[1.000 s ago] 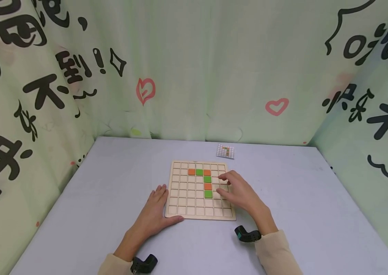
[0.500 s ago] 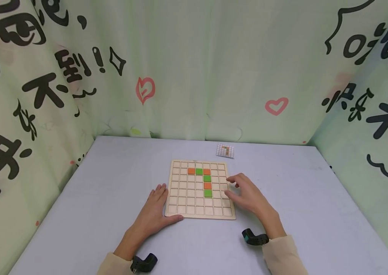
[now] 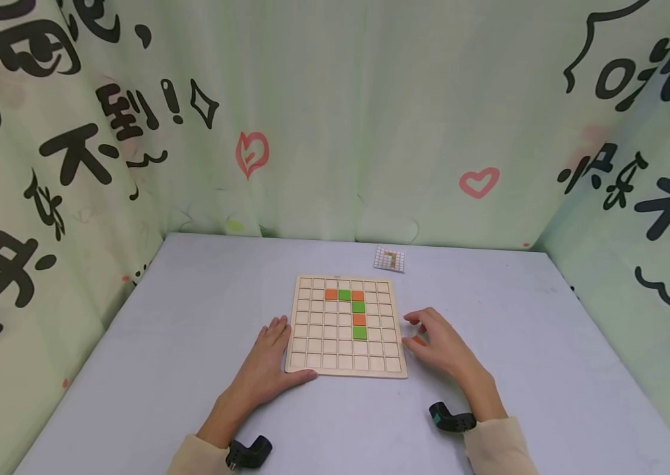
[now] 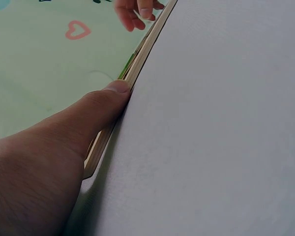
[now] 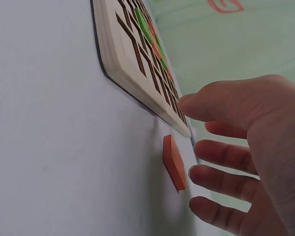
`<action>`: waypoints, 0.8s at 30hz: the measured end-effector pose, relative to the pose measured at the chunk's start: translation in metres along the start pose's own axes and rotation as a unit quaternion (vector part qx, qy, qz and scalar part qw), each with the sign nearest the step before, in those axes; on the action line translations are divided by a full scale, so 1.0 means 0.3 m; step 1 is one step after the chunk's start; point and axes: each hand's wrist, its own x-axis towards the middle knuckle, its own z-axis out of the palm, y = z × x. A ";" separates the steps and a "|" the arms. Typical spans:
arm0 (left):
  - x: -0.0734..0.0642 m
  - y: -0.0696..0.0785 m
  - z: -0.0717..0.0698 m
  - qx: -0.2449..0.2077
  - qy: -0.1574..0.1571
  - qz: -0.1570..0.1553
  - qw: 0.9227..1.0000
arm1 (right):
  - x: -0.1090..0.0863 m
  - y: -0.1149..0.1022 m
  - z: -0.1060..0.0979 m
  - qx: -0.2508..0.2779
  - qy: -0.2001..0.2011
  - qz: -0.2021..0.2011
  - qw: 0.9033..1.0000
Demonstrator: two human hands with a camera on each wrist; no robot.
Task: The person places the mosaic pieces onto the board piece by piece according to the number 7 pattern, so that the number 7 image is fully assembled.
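Note:
A square wooden grid board (image 3: pixel 317 336) lies on the table, with orange and green square tiles (image 3: pixel 359 307) set in several of its cells. My left hand (image 3: pixel 264 369) rests against the board's left side with straight fingers, its thumb (image 4: pixel 108 96) on the front edge. Just off the board's right side, my right hand (image 3: pixel 442 343) hovers with thumb and fingers apart and nothing between them. Beneath it, a loose orange tile (image 5: pixel 173 163) sits on the table beside the board's edge; in the head view the hand mostly covers it.
A small card (image 3: pixel 390 259) printed with a coloured grid pattern lies behind the board near the table's (image 3: pixel 210 277) back edge. Curtains (image 3: pixel 311 119) with writing and hearts surround the table at the back and sides.
My right hand has moved rightward off the board to beside its right edge, and the orange tile there has come into sight. The left hand has stayed put.

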 end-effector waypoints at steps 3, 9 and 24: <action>0.001 0.001 -0.001 -0.002 0.000 -0.001 1.000 | -0.005 0.011 0.001 0.001 0.003 0.007 1.000; 0.003 0.001 -0.004 -0.002 0.002 -0.001 1.000 | -0.010 0.027 0.003 -0.001 0.012 0.011 1.000; 0.003 -0.001 0.001 -0.003 0.000 0.002 1.000 | -0.015 0.038 0.000 0.000 -0.009 0.026 1.000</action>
